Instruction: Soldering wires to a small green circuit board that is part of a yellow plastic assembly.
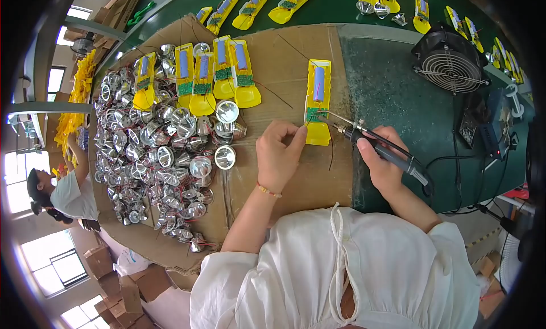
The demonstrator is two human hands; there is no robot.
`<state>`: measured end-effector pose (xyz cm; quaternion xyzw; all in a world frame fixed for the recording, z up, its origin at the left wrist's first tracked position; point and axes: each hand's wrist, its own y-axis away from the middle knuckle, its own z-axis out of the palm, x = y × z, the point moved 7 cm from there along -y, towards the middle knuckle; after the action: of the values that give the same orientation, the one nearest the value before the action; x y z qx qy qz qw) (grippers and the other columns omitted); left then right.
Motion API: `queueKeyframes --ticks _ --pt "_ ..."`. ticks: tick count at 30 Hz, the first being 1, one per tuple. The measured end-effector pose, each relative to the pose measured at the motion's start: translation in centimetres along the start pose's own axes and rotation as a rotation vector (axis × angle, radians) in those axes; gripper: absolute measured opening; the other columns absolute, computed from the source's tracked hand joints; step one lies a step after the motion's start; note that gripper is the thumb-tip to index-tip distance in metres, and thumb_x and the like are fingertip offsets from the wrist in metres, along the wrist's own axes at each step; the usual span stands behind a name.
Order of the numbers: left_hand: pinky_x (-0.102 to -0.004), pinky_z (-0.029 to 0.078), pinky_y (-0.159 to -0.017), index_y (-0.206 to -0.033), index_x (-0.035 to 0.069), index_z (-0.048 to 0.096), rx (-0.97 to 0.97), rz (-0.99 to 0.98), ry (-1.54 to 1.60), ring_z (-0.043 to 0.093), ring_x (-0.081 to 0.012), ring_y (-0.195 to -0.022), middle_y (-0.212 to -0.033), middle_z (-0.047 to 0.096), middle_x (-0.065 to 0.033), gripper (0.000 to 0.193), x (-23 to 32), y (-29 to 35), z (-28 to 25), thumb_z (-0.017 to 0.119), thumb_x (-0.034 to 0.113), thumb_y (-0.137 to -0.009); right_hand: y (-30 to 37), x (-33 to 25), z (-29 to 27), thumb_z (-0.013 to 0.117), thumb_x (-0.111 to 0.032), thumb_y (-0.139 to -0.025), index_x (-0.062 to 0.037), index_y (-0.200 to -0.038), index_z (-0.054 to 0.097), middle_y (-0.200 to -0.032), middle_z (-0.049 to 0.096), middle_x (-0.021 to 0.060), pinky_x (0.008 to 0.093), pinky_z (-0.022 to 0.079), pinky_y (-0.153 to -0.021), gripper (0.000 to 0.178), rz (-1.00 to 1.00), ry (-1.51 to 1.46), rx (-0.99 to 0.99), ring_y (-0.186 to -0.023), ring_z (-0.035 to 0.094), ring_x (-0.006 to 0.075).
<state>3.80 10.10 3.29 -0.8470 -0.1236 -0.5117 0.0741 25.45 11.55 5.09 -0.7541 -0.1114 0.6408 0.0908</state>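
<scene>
A yellow plastic housing lies on the cardboard in front of me, with a blue cylindrical battery and a small green circuit board inside. My right hand is closed around a soldering iron with a thin metal guide tube along it. Its tip reaches the circuit board or just above it. At the housing's left edge, beside the board, my left hand makes a pinch with thumb and forefinger. Whatever lies between those fingertips is too small to make out.
Silvery lamp reflectors with red wires are heaped at left, several filled yellow housings along their top. A round black fan and a small powered box with cables stand right. More housings line the far side. Another person works at far left.
</scene>
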Motion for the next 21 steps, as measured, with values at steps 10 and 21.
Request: queueKeyframes --ticks 10,21 --pt "-0.027 0.044 -0.055 -0.074 -0.002 0.061 -0.007 -0.024 0.012 0.056 -0.0161 -0.057 -0.074 0.059 -0.0095 0.013 -0.1 -0.1 0.0 0.065 0.009 -0.078 0.8 1.5 -0.2 0.068 -0.007 -0.078 -0.0013 -0.081 0.056 -0.066 0.055 -0.0001 0.0196 0.039 -0.052 0.014 0.122 -0.128 0.046 -0.058 0.047 0.004" --pt "-0.0263 0.045 -0.055 -0.074 -0.002 0.061 -0.002 -0.02 -0.022 0.056 -0.0159 -0.056 -0.072 0.059 -0.0093 0.012 0.3 -0.1 -0.1 0.064 0.009 -0.077 1.3 1.5 -1.5 0.068 -0.008 -0.077 -0.0011 -0.085 0.057 -0.071 0.054 -0.0002 0.0195 0.037 -0.054 0.015 0.116 -0.12 0.086 -0.061 0.044 0.0051"
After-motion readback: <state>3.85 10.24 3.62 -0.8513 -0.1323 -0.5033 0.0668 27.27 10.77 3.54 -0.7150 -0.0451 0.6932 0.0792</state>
